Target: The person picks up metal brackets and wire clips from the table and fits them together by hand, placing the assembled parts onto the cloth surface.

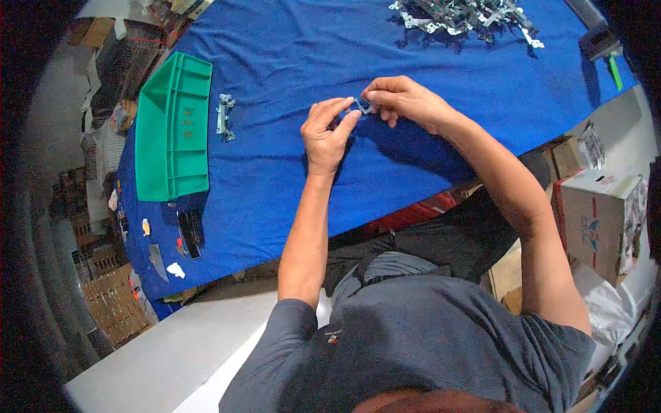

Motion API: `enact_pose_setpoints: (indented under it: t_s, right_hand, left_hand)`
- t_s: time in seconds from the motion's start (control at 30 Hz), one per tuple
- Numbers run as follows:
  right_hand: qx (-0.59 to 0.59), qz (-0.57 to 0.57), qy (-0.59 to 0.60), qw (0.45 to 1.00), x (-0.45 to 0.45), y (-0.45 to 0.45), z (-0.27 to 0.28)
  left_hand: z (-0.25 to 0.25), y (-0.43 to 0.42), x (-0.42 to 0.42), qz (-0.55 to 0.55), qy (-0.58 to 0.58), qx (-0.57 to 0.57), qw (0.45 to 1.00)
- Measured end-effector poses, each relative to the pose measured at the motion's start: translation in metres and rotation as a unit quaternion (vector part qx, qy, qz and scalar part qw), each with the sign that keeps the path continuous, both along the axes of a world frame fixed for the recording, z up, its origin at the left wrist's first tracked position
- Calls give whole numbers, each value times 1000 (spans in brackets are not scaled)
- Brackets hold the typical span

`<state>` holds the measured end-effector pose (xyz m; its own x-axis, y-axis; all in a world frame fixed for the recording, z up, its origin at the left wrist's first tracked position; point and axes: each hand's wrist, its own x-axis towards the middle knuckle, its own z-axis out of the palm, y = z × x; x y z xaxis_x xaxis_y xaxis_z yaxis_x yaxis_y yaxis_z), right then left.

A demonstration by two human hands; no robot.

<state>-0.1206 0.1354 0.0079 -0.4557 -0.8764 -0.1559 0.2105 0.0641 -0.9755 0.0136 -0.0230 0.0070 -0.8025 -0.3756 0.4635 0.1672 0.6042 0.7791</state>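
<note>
Between my two hands is a small pale, bent part (361, 105), perhaps metal or clear plastic; its exact kind I cannot make out. My left hand (326, 134) pinches its left end between thumb and forefinger. The fingertips of my right hand (403, 100) close on its other side. Both hands are above the blue cloth (275, 165). To the left of them, a silvery bracket-like part (224, 117) with dark bits at its ends lies on the cloth.
A green plastic bin (172, 127) lies at the left. A pile of silver and black bracket parts (461, 17) sits at the far edge. Near the left front corner are a dark object (191, 233) and a blade-like piece (158, 261). A cardboard box (595, 213) stands at right.
</note>
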Motion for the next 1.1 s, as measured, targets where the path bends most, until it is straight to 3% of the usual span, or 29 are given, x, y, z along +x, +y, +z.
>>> enact_pose_setpoints:
  t_s: [0.17,0.27,0.33,0.4,0.47,0.67,0.9,1.1]
  right_hand:
    - [28,25,26,999,0,0,1]
    - [15,-15,53,998,2,0,4]
    - [-43,-109,63,991,3,-2,7]
    - [-25,-99,43,994,-1,1,11]
    - [11,-55,17,998,-4,3,13]
    - [20,-5,62,998,10,1,15]
    - [52,-6,170,984,6,-1,1]
    - [59,-13,180,982,7,1,5]
  left_hand:
    - [3,3,1,-13,-7,-3,1000]
    - [2,2,1,-29,-13,3,999]
    - [-1,1,0,-22,-13,13,1000]
    - [-3,2,0,-14,-14,23,1000]
    - [-5,3,3,71,-94,199,973]
    - [-4,5,0,83,-49,236,967]
    - [-8,2,2,70,-66,203,975]
    - [-4,-2,2,18,6,71,997]
